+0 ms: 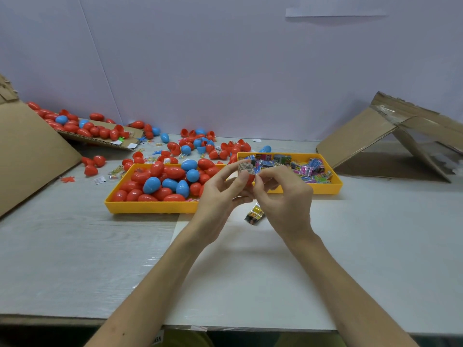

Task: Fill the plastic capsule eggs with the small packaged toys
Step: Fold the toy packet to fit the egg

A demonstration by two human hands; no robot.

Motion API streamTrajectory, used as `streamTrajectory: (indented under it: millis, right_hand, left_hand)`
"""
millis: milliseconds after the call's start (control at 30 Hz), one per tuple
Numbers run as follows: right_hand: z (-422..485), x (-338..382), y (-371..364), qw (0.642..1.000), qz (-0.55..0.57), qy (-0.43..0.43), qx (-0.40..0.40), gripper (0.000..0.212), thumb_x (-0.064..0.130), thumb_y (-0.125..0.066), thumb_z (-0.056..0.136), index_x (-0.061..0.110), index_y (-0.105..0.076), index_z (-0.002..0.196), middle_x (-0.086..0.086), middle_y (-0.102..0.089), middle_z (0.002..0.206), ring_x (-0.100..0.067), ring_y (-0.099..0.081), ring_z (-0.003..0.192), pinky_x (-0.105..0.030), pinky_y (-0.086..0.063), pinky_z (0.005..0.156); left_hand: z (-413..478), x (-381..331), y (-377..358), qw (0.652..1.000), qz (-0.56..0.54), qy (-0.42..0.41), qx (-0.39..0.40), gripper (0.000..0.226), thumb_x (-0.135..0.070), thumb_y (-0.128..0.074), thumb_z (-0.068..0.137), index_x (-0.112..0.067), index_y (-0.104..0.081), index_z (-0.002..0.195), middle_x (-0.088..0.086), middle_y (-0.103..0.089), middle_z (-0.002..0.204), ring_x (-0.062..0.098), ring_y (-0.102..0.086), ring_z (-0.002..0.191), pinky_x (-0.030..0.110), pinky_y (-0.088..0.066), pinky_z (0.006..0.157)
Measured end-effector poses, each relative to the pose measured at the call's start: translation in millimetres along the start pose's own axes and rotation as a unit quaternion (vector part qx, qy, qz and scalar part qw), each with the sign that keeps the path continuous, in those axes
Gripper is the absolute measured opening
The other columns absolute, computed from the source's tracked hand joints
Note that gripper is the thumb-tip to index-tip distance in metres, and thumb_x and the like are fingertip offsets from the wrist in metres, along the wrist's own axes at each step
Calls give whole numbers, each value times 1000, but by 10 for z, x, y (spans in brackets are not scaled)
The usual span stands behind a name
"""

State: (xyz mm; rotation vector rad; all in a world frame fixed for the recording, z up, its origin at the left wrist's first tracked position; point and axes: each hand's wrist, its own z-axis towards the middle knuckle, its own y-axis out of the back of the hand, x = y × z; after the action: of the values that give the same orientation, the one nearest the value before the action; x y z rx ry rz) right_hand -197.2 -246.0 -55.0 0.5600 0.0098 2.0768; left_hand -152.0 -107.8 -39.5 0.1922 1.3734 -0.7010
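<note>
On a grey desk (75,246) before a pale wall, the left hand (220,196) grips a red capsule egg (249,179) topped by a packaged toy (245,167), which the right hand (285,196) pinches. Just beyond stand a yellow egg tray (150,209) and toy tray (325,189).

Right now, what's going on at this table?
A person is pushing a toy packet into a red egg half. The left hand holds the egg half while the right hand pinches the packet. The left tray holds closed eggs, red and blue; the right tray holds more packets. A loose packet lies on the table below the hands.
</note>
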Motion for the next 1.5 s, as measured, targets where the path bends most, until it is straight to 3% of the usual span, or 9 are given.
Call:
streamTrajectory:
  millis: [67,200,333,467,667,800,1233,1400,1500]
  right_hand:
    - [10,-9,8,1000,11,2,2,6,6,-68,88,8,-65,83,1,-62,77,-8,-54,68,-16,-47,64]
    - [25,-16,18,1000,18,2,24,8,5,-66,87,9,-61,83,1,-59,77,-10,-53,67,-24,-47,61]
    - [27,3,14,999,25,-5,33,5,9,-61,88,8,-60,83,1,-56,77,-10,-51,67,-22,-46,61]
    - [37,21,7,999,33,-14,33,5,10,-59,87,8,-59,83,3,-55,77,-10,-50,67,-19,-46,59]
    - [38,33,9,999,31,-20,40,5,12,-56,85,9,-57,81,1,-54,75,-12,-49,65,-23,-44,57]
    - [44,47,9,998,28,-20,44,7,12,-56,84,7,-56,80,0,-53,74,-13,-46,65,-23,-41,56]
    - [40,87,28,998,25,-31,46,10,12,-55,83,3,-55,78,-5,-52,71,-16,-44,64,-22,-38,56]
    - [33,77,28,998,13,-31,49,8,-1,-61,80,3,-55,77,-5,-52,71,-17,-44,63,-22,-38,56]
    - [31,72,27,998,11,-30,51,10,-3,-62,80,3,-54,77,-4,-51,71,-16,-44,63,-19,-36,57]
  left_hand:
    - [-6,-11,21,1000,-11,11,27,50,-26,-69,89,-14,-57,137,12,-73,118,30,-69,111,42,-58,95]
    - [-11,-27,53,998,-4,10,56,42,-19,-71,91,-22,-60,131,9,-74,117,27,-70,111,36,-59,90]
    - [-7,-21,55,999,18,7,48,39,-21,-71,91,-29,-62,128,5,-75,111,20,-71,101,29,-59,82]
    - [-9,-27,52,998,12,9,53,43,-22,-71,89,-24,-61,131,4,-75,106,17,-68,94,26,-56,77]
    - [-13,-37,52,998,24,11,60,51,-26,-71,85,-20,-58,135,5,-74,107,18,-68,95,27,-56,78]
    - [-11,-31,59,998,21,13,63,48,-23,-73,89,-19,-58,135,7,-73,111,22,-68,100,31,-57,84]
    - [-42,-51,15,998,-3,16,66,42,-24,-72,84,-25,-63,126,8,-73,106,21,-66,95,30,-57,79]
    - [-43,-36,7,998,-9,20,58,46,-22,-71,83,-24,-60,127,13,-72,108,27,-66,99,38,-57,85]
    - [-49,-30,-3,998,-16,19,57,43,-21,-70,83,-24,-61,126,12,-72,106,26,-66,98,35,-57,81]
